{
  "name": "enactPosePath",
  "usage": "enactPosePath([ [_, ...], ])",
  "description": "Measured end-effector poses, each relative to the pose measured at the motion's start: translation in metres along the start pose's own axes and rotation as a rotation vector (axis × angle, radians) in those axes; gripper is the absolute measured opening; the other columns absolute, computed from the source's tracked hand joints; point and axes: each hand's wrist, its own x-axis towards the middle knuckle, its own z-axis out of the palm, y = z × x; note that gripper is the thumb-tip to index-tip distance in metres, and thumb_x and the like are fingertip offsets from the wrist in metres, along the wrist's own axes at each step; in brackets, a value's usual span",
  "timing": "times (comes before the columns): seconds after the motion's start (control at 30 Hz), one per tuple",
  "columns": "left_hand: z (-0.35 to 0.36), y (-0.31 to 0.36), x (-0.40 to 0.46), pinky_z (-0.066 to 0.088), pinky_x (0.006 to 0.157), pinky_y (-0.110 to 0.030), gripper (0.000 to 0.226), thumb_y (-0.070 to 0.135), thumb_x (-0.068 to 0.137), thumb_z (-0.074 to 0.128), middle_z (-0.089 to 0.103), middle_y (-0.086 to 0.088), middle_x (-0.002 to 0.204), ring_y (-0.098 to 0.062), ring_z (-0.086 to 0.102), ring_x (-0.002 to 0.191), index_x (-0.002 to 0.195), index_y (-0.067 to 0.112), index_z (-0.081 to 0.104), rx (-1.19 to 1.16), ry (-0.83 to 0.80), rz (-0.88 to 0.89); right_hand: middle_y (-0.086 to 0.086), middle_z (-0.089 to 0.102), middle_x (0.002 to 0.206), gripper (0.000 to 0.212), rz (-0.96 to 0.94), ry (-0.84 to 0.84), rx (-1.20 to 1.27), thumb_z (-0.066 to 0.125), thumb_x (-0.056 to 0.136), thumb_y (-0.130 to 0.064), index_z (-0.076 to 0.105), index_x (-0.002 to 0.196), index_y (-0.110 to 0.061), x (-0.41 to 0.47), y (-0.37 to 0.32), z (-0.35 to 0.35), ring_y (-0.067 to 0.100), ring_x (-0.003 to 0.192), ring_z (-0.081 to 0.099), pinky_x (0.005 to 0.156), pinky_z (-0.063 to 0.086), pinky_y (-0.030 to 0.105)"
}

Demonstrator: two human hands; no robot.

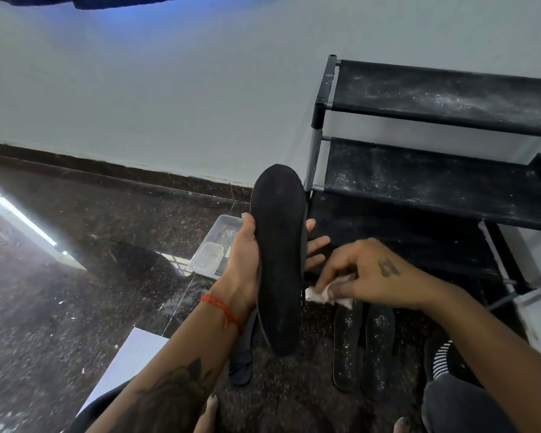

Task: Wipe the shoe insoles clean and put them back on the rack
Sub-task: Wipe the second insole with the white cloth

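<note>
My left hand [245, 260] grips a long black insole [278, 254] upright in front of me, thumb on its left edge and fingers showing behind its right edge. My right hand [366, 273] pinches a crumpled white wipe [320, 293] just right of the insole's lower edge. Two more black insoles [363, 345], speckled with white dust, lie side by side on the floor below my right hand. A dark grey insole [242, 360] lies on the floor under my left wrist. The black shoe rack [434, 182] stands at the right against the wall, its shelves dusty.
A clear plastic container [214, 250] sits on the dark speckled floor behind my left hand. A white sheet [128, 360] lies on the floor at the lower left. A striped black-and-white sock [441, 359] and my knees are at the bottom right. The pale wall runs behind.
</note>
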Motion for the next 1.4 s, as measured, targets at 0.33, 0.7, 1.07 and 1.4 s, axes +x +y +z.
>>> enactPosePath([
  [0.33, 0.003, -0.003, -0.004, 0.057, 0.066, -0.031, 0.083, 0.065, 0.094, 0.012, 0.069, -0.018, 0.101, -0.026, 0.071, 0.078, 0.115, 0.000, 0.060, 0.088, 0.003, 0.028, -0.006, 0.064, 0.086, 0.013, -0.127, 0.424, -0.357, 0.063, 0.080, -0.008, 0.072, 0.085, -0.016, 0.003, -0.011, 0.031, 0.002, 0.080, 0.053, 0.071, 0.035, 0.007],
  [0.7, 0.007, -0.001, -0.010, 0.058, 0.056, -0.037, 0.081, 0.065, 0.094, 0.015, 0.071, -0.017, 0.097, -0.028, 0.071, 0.074, 0.116, 0.001, 0.061, 0.074, -0.042, 0.022, -0.023, 0.065, 0.085, 0.017, 0.056, 0.600, -0.003, 0.063, 0.083, -0.007, 0.069, 0.087, -0.023, -0.021, -0.027, 0.024, -0.012, 0.078, 0.057, 0.065, 0.038, 0.002],
  [1.07, 0.001, -0.006, 0.004, 0.054, 0.079, -0.034, 0.083, 0.066, 0.093, 0.012, 0.069, -0.015, 0.101, -0.025, 0.070, 0.084, 0.118, 0.003, 0.059, 0.122, -0.027, 0.035, 0.000, 0.065, 0.092, 0.012, -0.028, 0.553, -0.290, 0.063, 0.084, -0.007, 0.071, 0.091, -0.012, 0.006, -0.004, 0.033, 0.009, 0.082, 0.059, 0.072, 0.032, 0.004],
  [1.4, 0.007, -0.011, 0.000, 0.051, 0.085, -0.049, 0.085, 0.067, 0.093, 0.014, 0.065, -0.018, 0.110, -0.038, 0.063, 0.104, 0.115, -0.003, 0.058, 0.048, -0.025, 0.005, -0.017, 0.068, 0.083, 0.009, -0.037, 0.177, -0.008, 0.069, 0.079, -0.011, 0.075, 0.083, -0.018, -0.004, -0.003, 0.025, -0.004, 0.084, 0.061, 0.076, 0.046, 0.010],
])
